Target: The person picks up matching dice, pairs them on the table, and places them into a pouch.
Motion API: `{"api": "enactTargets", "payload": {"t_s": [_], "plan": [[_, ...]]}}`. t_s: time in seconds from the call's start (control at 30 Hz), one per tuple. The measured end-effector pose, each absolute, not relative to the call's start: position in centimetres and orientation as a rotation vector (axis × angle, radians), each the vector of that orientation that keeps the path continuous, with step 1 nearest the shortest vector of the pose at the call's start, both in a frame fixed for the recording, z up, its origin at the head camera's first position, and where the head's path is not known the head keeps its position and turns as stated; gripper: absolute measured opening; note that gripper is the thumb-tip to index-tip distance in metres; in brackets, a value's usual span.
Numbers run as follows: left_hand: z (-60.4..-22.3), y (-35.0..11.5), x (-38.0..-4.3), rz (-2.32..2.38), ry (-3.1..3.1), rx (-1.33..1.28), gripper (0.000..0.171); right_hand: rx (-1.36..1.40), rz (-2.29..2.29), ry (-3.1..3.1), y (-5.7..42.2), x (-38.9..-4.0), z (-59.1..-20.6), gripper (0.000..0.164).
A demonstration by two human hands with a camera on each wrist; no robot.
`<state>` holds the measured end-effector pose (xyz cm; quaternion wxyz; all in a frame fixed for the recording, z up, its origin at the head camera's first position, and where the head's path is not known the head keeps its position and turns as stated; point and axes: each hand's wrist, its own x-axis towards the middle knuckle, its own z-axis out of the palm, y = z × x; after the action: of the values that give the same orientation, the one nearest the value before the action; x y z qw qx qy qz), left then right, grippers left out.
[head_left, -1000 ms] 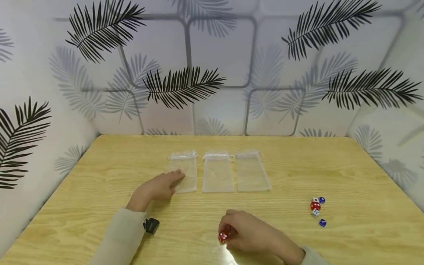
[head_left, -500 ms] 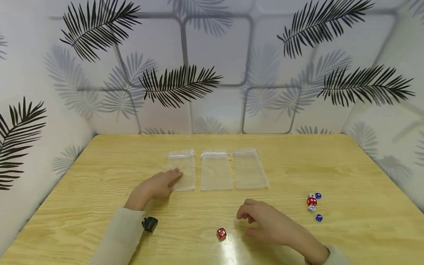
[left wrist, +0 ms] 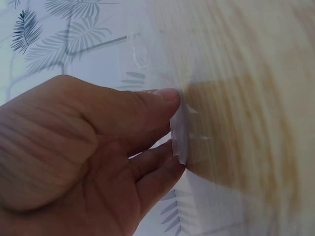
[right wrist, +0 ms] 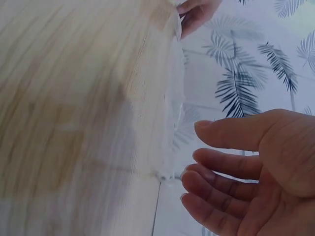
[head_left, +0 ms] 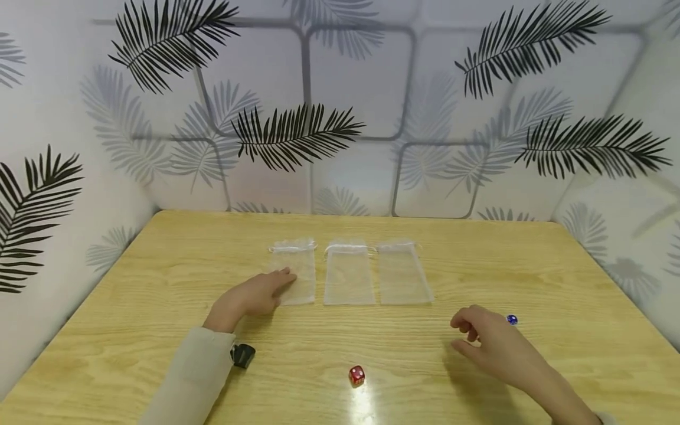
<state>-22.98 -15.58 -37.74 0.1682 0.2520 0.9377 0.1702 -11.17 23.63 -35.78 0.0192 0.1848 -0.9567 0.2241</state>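
Note:
Three sheer white drawstring pouches lie flat in a row: a left pouch (head_left: 300,277), a middle pouch (head_left: 349,276) and a right pouch (head_left: 405,274). My left hand (head_left: 257,295) rests on the left pouch, fingers extended over its lower left part. In the left wrist view, thumb and fingertips meet the pouch at the tabletop. A red die (head_left: 357,375) sits by itself near the front. My right hand (head_left: 496,348) hovers at the right with loosely bent fingers and nothing in them. A blue die (head_left: 512,319) peeks out behind it; the other dice are hidden by this hand.
The wooden table (head_left: 212,242) reaches back to a wall (head_left: 350,177) with a leaf pattern. A black device (head_left: 243,356) is strapped at my left wrist, beside the light sleeve (head_left: 193,366).
My right hand has let go of the red die, leaving it on the table, and moved right to the group of dice. The left hand stays on the left pouch.

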Motion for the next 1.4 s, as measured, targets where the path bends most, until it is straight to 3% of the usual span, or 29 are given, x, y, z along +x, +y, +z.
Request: {"api": "enactTargets", "payload": {"t_s": [0.33, 0.67, 1.4], "plan": [[-37.4, -15.4, -23.0, 0.473, 2.657, 0.692, 0.054, 0.392, 0.635, -2.994, 27.4, -11.4, -36.3, 0.024], [-37.5, -15.6, -22.5, 0.486, 2.654, 0.72, 0.053, 0.2, 0.626, -3.023, 29.5, -12.1, -36.9, 0.013], [-37.6, -15.6, -22.6, 0.529, 2.619, 0.693, 0.056, 0.09, 0.635, -3.06, 30.4, -12.8, -37.9, 0.014]]}}
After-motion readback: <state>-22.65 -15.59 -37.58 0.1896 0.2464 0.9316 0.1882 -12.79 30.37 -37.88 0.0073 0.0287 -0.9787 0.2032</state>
